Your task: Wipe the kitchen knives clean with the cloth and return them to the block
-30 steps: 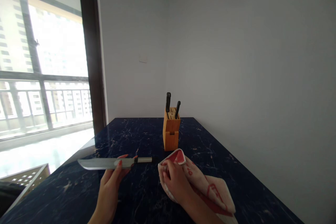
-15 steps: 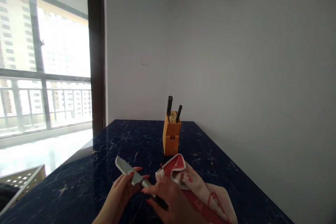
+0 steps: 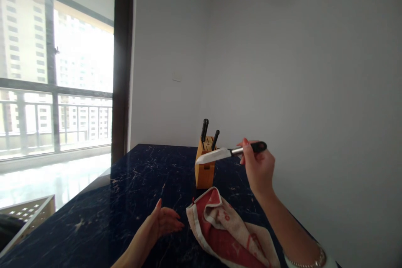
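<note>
My right hand (image 3: pixel 259 167) grips a kitchen knife (image 3: pixel 214 156) by its black handle, raised above the table. The blade points left and passes in front of the wooden knife block (image 3: pixel 205 176); whether it touches the block I cannot tell. Black handles (image 3: pixel 204 130) of other knives stick up from the block's slots. Low on the left, my left hand (image 3: pixel 161 222) is empty, its thumb apart from the fingers. Between the two hands lies a crumpled red and cream towel (image 3: pixel 226 230), close in front of the block.
Everything stands on a dark blue marbled table (image 3: pixel 147 171). A grey wall (image 3: pixel 298 71) runs along its right side and back. At lower left is a perforated cream bin or basket (image 3: pixel 34 213) with something dark in it. A bright window (image 3: pixel 81 75) fills the left.
My left hand has let go of the knife blade. My right hand has lifted the knife up and to the right, away from the towel. The view has shifted slightly.
</note>
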### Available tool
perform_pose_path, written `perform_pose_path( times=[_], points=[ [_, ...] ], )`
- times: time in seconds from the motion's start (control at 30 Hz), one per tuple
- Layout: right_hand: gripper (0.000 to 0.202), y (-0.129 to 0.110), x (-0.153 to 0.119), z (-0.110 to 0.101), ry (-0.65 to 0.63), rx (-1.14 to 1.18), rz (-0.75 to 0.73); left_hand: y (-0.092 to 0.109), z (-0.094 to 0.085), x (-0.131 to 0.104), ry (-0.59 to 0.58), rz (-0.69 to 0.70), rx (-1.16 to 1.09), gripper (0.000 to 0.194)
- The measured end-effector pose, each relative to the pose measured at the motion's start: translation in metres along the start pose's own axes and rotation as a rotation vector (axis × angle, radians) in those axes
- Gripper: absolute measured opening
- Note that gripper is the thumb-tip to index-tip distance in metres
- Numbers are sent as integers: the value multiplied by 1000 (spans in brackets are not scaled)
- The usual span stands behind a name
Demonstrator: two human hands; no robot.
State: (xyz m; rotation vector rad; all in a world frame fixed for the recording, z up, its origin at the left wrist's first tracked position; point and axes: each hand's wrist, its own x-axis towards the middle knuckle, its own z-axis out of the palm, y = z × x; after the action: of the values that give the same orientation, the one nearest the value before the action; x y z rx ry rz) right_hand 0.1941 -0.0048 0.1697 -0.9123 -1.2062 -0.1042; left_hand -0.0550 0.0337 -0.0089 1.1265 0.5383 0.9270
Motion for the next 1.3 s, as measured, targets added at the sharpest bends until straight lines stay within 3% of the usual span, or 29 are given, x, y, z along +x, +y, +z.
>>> perform_pose_path(
  times=[0.17, 0.43, 0.63, 0.77, 0.93, 1.3],
  points=[
    [32, 4, 42, 5, -3, -99, -100, -13, -16, 16, 62, -107, 47, 59],
    [33, 3, 60, 9, -55, -195, -163, -27, -31, 27, 32, -140, 62, 59],
    [33, -10, 67, 5, -41, -236, -221, -25, -24, 24, -2, -116, 42, 59],
    [32, -11, 67, 6, -82, -288, -269, -16, -14, 17, 24, -90, 82, 54],
    [32, -15, 68, 1, -35, -351, -300, -12, -5, 9, 65, -43, 117, 53],
    [33, -8, 74, 3, -68, -439, -360, -15, -4, 9, 46, -1, 106, 52]
  ],
)
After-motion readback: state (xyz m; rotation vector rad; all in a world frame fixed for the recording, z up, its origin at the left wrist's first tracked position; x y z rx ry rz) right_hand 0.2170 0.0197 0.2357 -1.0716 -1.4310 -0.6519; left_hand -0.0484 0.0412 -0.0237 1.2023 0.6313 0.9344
